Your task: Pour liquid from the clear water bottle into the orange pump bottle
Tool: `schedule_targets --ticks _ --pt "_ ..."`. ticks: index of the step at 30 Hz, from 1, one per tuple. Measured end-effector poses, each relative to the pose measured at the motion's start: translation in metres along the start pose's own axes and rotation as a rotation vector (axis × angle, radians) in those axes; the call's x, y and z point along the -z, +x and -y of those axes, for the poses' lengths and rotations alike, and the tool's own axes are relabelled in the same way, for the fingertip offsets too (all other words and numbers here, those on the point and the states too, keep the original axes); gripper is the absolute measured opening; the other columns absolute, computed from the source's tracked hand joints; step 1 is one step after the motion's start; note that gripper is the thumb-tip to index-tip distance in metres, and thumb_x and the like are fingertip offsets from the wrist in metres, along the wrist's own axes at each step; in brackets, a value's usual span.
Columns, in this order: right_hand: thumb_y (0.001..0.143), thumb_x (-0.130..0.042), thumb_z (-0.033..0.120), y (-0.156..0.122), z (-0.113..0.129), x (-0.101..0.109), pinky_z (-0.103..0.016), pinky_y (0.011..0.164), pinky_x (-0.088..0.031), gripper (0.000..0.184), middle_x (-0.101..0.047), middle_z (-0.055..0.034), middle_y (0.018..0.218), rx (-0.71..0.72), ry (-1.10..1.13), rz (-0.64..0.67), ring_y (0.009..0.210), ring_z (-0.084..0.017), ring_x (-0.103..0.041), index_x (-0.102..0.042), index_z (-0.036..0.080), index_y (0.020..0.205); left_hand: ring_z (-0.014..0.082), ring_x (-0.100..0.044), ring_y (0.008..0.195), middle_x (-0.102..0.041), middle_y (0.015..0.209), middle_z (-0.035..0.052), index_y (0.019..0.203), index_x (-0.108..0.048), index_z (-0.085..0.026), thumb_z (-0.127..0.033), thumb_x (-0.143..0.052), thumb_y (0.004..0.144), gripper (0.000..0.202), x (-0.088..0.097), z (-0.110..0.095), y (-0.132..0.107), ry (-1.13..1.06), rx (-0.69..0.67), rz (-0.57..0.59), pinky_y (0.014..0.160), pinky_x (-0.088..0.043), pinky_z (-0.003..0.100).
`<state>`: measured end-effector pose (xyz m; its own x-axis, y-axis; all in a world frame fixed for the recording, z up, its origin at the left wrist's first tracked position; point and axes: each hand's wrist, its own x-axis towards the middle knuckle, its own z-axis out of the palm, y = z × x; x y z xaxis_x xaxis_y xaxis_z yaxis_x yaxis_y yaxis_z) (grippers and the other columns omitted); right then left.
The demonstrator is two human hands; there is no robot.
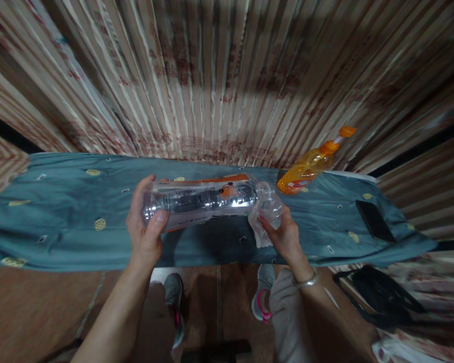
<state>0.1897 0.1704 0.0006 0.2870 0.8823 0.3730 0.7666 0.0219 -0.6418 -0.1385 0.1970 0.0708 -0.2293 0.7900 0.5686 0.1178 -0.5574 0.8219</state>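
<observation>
A long pack of what look like stacked clear plastic cups [196, 199], in a clear wrapper with orange print, lies crosswise between my hands above the cloth. My left hand [146, 222] is wrapped around its left end, thumb on the near side. At the other end, my right hand [283, 232] pinches the loose, crumpled end of the wrapper [263, 234]. A clear rounded piece shows by those fingers, but I cannot tell whether it is a cup or more wrapper. Beyond my right hand, an orange bottle [302, 169] with an orange top stands on the cloth.
A teal patterned cloth [68, 201] covers the long, narrow table. A dark phone [374, 220] lies near its right end. Pleated curtains [219, 91] hang behind it. A black bag [382, 292] is at the lower right, and feet in grey shoes are below the near edge.
</observation>
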Motion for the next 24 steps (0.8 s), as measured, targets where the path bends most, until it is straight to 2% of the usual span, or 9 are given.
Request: schedule_targets --ticks 11,24 --pt "0.084 -0.065 0.063 0.0001 0.0011 0.0004 -0.047 0.086 -0.061 0.07 -0.074 -0.019 0.123 0.009 -0.023 -0.005 0.105 -0.035 -0.075 -0.056 0.017 0.136 0.0335 -0.069 0.112 -0.072 0.127 0.0129 0.14 -0.06 -0.022 -0.06 -0.072 0.076 0.076 -0.0006 -0.0042 0.0012 0.022 -0.014 -0.001 0.101 -0.052 0.052" --pt "0.085 -0.064 0.063 -0.0002 0.0029 0.0017 -0.048 0.087 -0.061 0.07 -0.074 -0.0197 0.123 0.011 -0.017 0.003 0.105 -0.035 -0.075 -0.056 0.016 0.136 0.0341 -0.069 0.112 -0.072 0.128 0.0109 0.14 -0.061 -0.027 -0.061 -0.075 0.074 0.076 0.0 -0.0033 0.0004 0.001 -0.006 0.005 0.1 -0.052 0.053"
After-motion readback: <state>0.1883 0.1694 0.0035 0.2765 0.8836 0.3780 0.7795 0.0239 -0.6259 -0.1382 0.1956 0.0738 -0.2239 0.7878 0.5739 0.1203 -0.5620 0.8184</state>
